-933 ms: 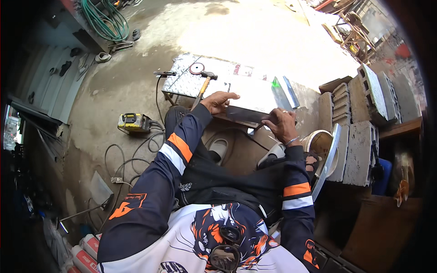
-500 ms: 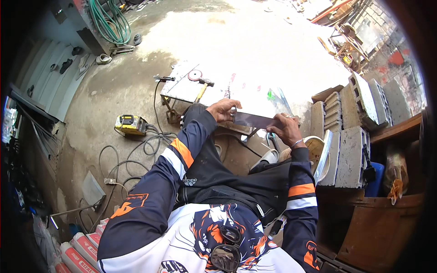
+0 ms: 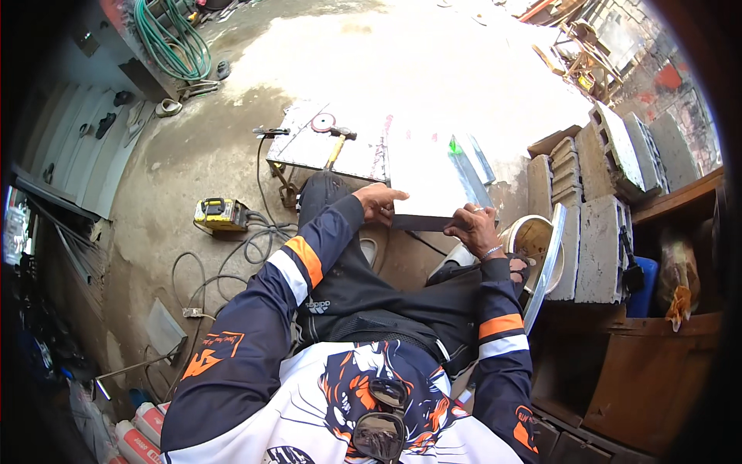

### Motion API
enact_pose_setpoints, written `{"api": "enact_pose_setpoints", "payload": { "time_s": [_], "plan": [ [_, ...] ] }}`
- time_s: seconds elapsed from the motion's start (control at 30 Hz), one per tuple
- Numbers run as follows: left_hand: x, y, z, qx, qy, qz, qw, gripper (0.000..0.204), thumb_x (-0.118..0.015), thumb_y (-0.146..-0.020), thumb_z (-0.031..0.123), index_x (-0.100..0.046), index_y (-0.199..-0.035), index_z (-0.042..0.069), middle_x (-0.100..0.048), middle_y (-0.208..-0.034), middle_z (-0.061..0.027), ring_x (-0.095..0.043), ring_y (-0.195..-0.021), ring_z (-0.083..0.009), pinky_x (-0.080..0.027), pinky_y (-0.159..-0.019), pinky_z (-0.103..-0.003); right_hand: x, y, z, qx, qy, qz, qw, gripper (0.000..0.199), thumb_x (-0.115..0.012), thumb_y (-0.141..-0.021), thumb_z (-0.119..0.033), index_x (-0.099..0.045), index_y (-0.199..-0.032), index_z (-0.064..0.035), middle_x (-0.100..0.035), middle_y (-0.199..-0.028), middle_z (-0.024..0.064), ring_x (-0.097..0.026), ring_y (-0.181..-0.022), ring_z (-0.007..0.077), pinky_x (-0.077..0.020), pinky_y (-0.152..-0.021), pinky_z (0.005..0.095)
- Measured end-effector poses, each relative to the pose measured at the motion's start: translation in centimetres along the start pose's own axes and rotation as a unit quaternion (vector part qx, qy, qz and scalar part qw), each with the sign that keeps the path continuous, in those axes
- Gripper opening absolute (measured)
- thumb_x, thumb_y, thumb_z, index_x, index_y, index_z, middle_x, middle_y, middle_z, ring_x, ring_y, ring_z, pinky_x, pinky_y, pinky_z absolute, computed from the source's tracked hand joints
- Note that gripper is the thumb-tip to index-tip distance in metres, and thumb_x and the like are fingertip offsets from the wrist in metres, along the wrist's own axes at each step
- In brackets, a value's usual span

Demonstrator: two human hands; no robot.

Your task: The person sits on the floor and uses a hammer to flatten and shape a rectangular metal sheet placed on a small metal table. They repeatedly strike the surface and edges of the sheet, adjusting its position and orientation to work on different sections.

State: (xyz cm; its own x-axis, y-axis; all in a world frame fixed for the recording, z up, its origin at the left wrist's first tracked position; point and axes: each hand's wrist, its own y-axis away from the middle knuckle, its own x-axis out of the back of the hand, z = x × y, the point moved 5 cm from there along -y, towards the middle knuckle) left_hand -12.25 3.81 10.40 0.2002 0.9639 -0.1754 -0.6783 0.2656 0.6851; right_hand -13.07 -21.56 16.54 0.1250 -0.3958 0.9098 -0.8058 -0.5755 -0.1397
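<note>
Both hands are holding a flat metal sheet [image 3: 421, 185] by its near edge: left hand [image 3: 376, 203], right hand [image 3: 473, 230], grip closed. Positioning step; next likely calls for steadying it.

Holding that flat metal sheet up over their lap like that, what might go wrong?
Both hands, left hand and right hand, grip the metal sheet only at its near edge, bare, so a sharp edge could cut them. If it slipped, it might drop onto the knees or the hammer. The cables by the feet could trip someone.
</note>
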Motion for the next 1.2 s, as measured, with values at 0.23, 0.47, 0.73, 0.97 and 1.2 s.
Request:
{"api": "enact_pose_setpoints", "payload": {
  "time_s": [0.23, 0.47, 0.73, 0.97, 1.2],
  "plan": [
    [0.1, -2.3, -0.6, -0.016, 0.058, -0.039, 0.997, 0.014, -0.062, -0.083, 0.008, -0.061, -0.096, 0.001, -0.052, -0.074, -0.0046, -0.058, -0.07, -0.0212, -0.051, -0.068, -0.044, 2.6, 3.7, -1.3, -0.144, 0.058, 0.341, 0.927, 0.046, -0.086, -0.075, -0.031, -0.063, -0.106, -0.0055, -0.057, -0.099, 0.0129, -0.057, -0.099, 0.0307, -0.0437, -0.09, 0.0427],
    [-1.6, -4.5, -1.4, 0.005, 0.055, -0.047, 0.997, 0.02, -0.061, -0.082, 0.004, -0.063, -0.102, 0.002, -0.059, -0.089, -0.0058, -0.058, -0.08, -0.0201, -0.052, -0.071, -0.041, -7.7, 4.9, -0.4, -0.476, -0.686, 0.174, 0.523, 0.068, -0.076, -0.085, -0.056, -0.053, -0.129, -0.0101, -0.057, -0.114, 0.0111, -0.059, -0.107, 0.0308, -0.0518, -0.088, 0.0548],
    [-2.1, -5.0, -1.4, -0.007, 0.065, -0.035, 0.997, 0.018, -0.062, -0.082, 0.003, -0.062, -0.099, -0.002, -0.06, -0.087, -0.0095, -0.062, -0.081, -0.0238, -0.056, -0.072, -0.045, -7.6, -0.3, -0.6, -0.479, -0.667, 0.228, 0.523, 0.03, -0.069, -0.086, -0.015, -0.051, -0.107, -0.0024, -0.058, -0.093, 0.0145, -0.062, -0.079, 0.0307, -0.0519, -0.08, 0.0685],
    [-1.2, -5.6, -2.5, 0.009, 0.084, -0.081, 0.993, 0.031, -0.06, -0.081, 0.0, -0.059, -0.111, -0.007, -0.063, -0.102, -0.0145, -0.063, -0.092, -0.0283, -0.057, -0.083, -0.049, -8.6, -0.1, 0.0, -0.483, -0.674, 0.196, 0.524, 0.025, -0.062, -0.084, -0.01, -0.052, -0.105, 0.0004, -0.059, -0.079, 0.0174, -0.058, -0.064, 0.0301, -0.054, -0.078, 0.0676],
    [-1.6, -5.2, -2.6, 0.008, 0.072, -0.09, 0.993, 0.033, -0.059, -0.082, 0.0, -0.059, -0.114, -0.008, -0.063, -0.108, -0.0154, -0.064, -0.098, -0.0299, -0.057, -0.087, -0.05, -8.4, 0.3, -0.4, -0.482, -0.672, 0.195, 0.528, 0.024, -0.06, -0.084, -0.011, -0.053, -0.103, 0.0033, -0.06, -0.076, 0.0175, -0.06, -0.065, 0.0314, -0.0537, -0.081, 0.0685]
  ]
}}
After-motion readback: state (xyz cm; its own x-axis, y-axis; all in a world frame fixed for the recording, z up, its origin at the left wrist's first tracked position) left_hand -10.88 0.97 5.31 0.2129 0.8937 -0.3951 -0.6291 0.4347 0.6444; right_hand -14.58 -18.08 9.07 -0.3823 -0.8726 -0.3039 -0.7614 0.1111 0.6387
